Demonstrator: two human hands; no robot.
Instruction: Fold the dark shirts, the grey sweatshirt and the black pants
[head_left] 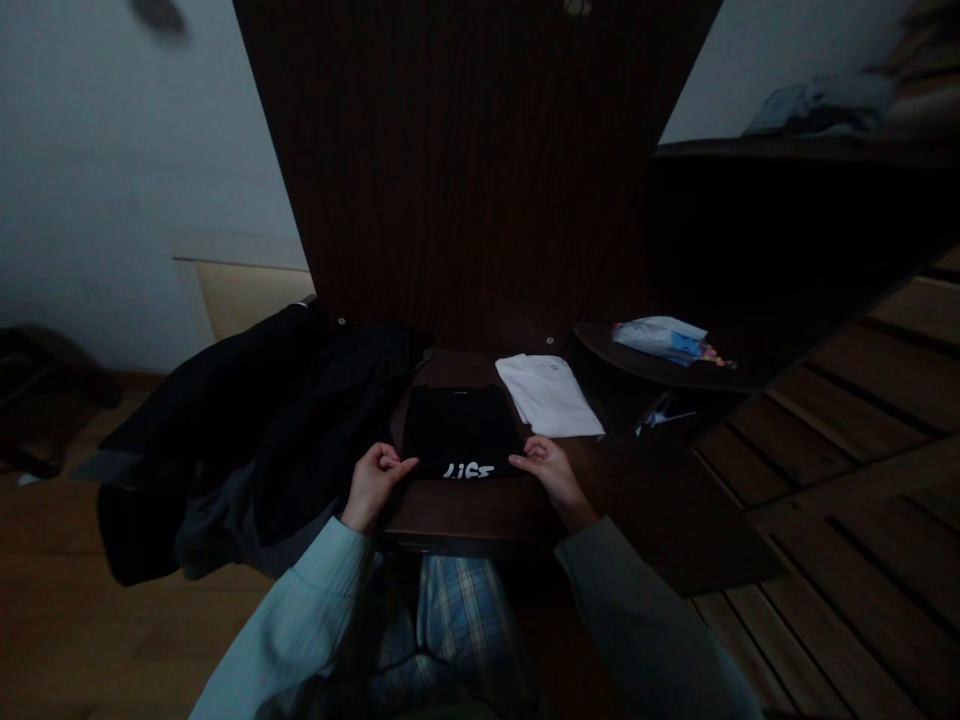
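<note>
A black T-shirt, folded into a rough rectangle, lies flat on the dark wooden desk. White lettering runs along its near edge, and a small label shows at its far edge. My left hand pinches the near left corner between thumb and fingers. At the near right corner, my right hand grips the cloth the same way. Just beyond my right hand lies a folded white garment, apart from the black one.
Dark clothes are heaped at the left, hanging past the desk's side. A plastic packet rests on a rounded shelf at the right. Behind the desk rises a tall dark wooden panel. Wooden slats stretch along the right.
</note>
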